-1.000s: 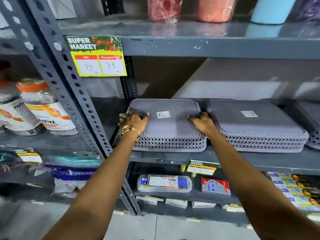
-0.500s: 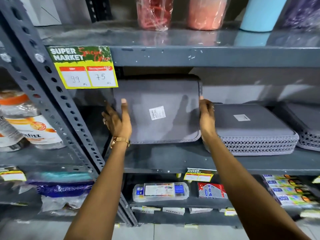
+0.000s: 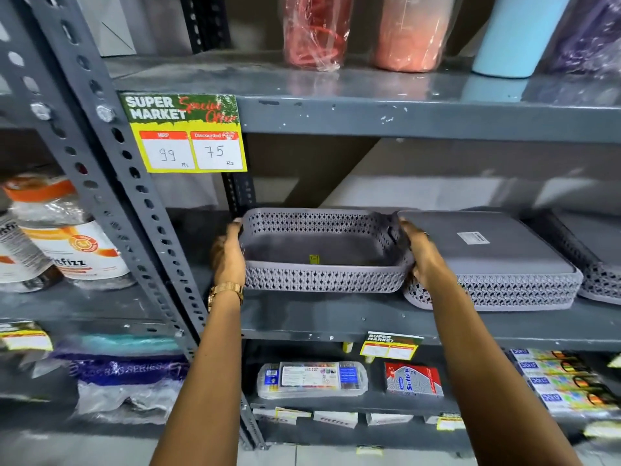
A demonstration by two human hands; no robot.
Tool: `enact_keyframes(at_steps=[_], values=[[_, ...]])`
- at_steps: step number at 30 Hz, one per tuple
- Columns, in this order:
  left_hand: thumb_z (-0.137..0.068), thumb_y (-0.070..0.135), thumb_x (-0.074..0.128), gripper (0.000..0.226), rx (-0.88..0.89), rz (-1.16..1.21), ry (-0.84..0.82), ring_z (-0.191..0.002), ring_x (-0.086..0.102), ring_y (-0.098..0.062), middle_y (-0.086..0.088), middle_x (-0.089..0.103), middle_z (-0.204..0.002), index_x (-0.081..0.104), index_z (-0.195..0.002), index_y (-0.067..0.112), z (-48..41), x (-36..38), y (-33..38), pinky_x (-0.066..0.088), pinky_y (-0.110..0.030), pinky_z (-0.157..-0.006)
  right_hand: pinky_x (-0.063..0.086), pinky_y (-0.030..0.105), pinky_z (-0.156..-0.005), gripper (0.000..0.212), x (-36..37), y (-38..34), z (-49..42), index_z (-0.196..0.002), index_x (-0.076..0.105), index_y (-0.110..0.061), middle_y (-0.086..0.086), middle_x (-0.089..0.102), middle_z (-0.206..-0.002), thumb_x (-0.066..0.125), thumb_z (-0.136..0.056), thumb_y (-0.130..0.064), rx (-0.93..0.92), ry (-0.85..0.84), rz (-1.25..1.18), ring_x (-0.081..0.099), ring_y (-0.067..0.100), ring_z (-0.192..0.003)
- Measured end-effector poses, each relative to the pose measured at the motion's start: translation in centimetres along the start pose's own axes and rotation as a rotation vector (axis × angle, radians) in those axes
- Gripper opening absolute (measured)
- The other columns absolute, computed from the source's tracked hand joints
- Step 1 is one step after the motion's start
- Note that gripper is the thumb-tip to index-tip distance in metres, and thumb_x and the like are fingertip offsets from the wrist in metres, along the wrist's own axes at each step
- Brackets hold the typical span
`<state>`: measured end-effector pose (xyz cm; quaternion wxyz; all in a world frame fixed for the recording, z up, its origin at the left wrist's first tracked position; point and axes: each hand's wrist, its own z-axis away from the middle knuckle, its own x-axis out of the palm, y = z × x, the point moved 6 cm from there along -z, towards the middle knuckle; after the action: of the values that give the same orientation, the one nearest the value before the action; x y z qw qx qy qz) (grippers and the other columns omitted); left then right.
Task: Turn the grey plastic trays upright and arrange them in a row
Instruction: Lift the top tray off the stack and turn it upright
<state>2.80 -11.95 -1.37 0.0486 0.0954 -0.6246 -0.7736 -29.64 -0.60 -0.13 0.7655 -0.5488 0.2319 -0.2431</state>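
A grey lattice-sided plastic tray (image 3: pixel 322 280) sits open side up at the left end of the middle shelf (image 3: pixel 319 317). My left hand (image 3: pixel 228 253) grips its left wall and my right hand (image 3: pixel 421 253) grips its right wall. Right beside it a second grey tray (image 3: pixel 497 260) lies upside down with a white label on its base. A third grey tray (image 3: pixel 601 264) lies at the right edge of the frame, cut off by it.
A slotted steel upright (image 3: pixel 111 183) with a yellow price tag (image 3: pixel 188 134) stands just left of the held tray. The shelf above carries wrapped bottles (image 3: pixel 316 28). Jars (image 3: pixel 67 237) fill the left bay. Boxed goods (image 3: pixel 312 380) lie on the lower shelf.
The left tray lay upside down a second ago, stood on edge with its base facing me half a second ago, and is now open side up on the shelf between both hands.
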Motion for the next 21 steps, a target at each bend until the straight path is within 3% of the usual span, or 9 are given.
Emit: enact_keyframes(at_steps=[1, 3, 6, 11, 15, 17, 19, 21], values=[[-0.083, 0.062, 0.048, 0.041, 0.0, -0.022, 0.011, -0.108, 0.054, -0.025, -0.009, 0.061, -0.11, 0.058, -0.08, 0.023, 0.1, -0.2, -0.5, 0.038, -0.038, -0.091, 0.039, 0.043, -0.097, 0.061, 0.0, 0.0, 0.2, -0.138, 0.048, -0.017, 0.009, 0.049, -0.144, 0.05, -0.089, -0.054, -0.014, 0.026, 0.054, 0.046, 0.032, -0.128], [-0.085, 0.054, 0.053, 0.048, -0.02, -0.052, 0.049, -0.119, 0.053, -0.032, -0.014, 0.058, -0.127, 0.061, -0.109, 0.013, 0.2, -0.7, -1.4, 0.039, -0.04, -0.094, 0.04, 0.039, -0.092, 0.049, 0.2, 0.3, 0.3, -0.131, 0.052, -0.017, 0.009, 0.054, -0.136, 0.052, -0.091, -0.045, -0.052, 0.066, 0.136, 0.05, 0.029, -0.118], [-0.09, 0.04, 0.051, 0.058, 0.039, -0.156, 0.055, -0.13, 0.045, -0.037, -0.018, 0.046, -0.144, 0.045, -0.137, 0.007, 0.1, -0.8, -1.9, 0.037, -0.045, -0.107, 0.043, 0.044, -0.104, 0.049, 1.1, 1.1, 0.6, -0.131, 0.053, -0.022, 0.011, 0.058, -0.134, 0.059, -0.087, -0.044, -0.106, 0.065, 0.241, 0.052, 0.032, -0.12], [-0.093, 0.034, 0.05, 0.058, 0.138, -0.368, 0.074, -0.133, 0.042, -0.037, -0.019, 0.046, -0.145, 0.036, -0.144, 0.009, 0.5, -0.7, -2.3, 0.037, -0.046, -0.109, 0.045, 0.039, -0.098, 0.054, 2.2, 2.0, 1.1, -0.133, 0.048, -0.003, 0.022, 0.059, -0.129, 0.058, -0.091, -0.036, -0.151, 0.038, 0.482, 0.057, 0.038, -0.115], [-0.093, 0.038, 0.05, 0.061, 0.194, -0.626, 0.121, -0.124, 0.048, -0.043, -0.026, 0.051, -0.135, 0.031, -0.143, 0.007, 1.8, -0.2, -2.4, 0.044, -0.05, -0.095, 0.046, 0.033, -0.083, 0.052, 2.4, 2.1, 1.2, -0.131, 0.046, 0.002, 0.021, 0.062, -0.118, 0.057, -0.094, -0.033, -0.153, 0.02, 0.598, 0.057, 0.031, -0.092], [-0.089, 0.038, 0.051, 0.061, 0.306, -0.735, 0.183, -0.12, 0.051, -0.046, -0.026, 0.05, -0.135, 0.035, -0.138, 0.007, 2.4, 0.2, -1.6, 0.047, -0.053, -0.091, 0.042, 0.03, -0.076, 0.051, 2.4, 1.6, 1.6, -0.13, 0.044, 0.003, 0.016, 0.06, -0.106, 0.057, -0.094, -0.031, -0.164, 0.013, 0.617, 0.053, 0.027, -0.087], [-0.085, 0.035, 0.055, 0.063, 0.454, -0.865, 0.218, -0.13, 0.044, -0.045, -0.025, 0.044, -0.143, 0.039, -0.139, 0.006, 3.0, 1.5, -0.7, 0.042, -0.057, -0.102, 0.048, 0.035, -0.083, 0.049, 1.9, 1.2, 1.7, -0.128, 0.046, 0.002, 0.018, 0.062, -0.112, 0.057, -0.094, -0.031, -0.173, 0.016, 0.617, 0.059, 0.034, -0.097], [-0.084, 0.03, 0.058, 0.063, 0.614, -0.933, 0.215, -0.138, 0.035, -0.042, -0.026, 0.043, -0.145, 0.042, -0.139, 0.003, 3.9, 3.8, 0.5, 0.024, -0.054, -0.116, 0.049, 0.039, -0.091, 0.044, 1.0, 0.7, 1.8, -0.121, 0.052, 0.001, 0.022, 0.062, -0.12, 0.058, -0.092, -0.032, -0.17, 0.02, 0.597, 0.06, 0.039, -0.108]])
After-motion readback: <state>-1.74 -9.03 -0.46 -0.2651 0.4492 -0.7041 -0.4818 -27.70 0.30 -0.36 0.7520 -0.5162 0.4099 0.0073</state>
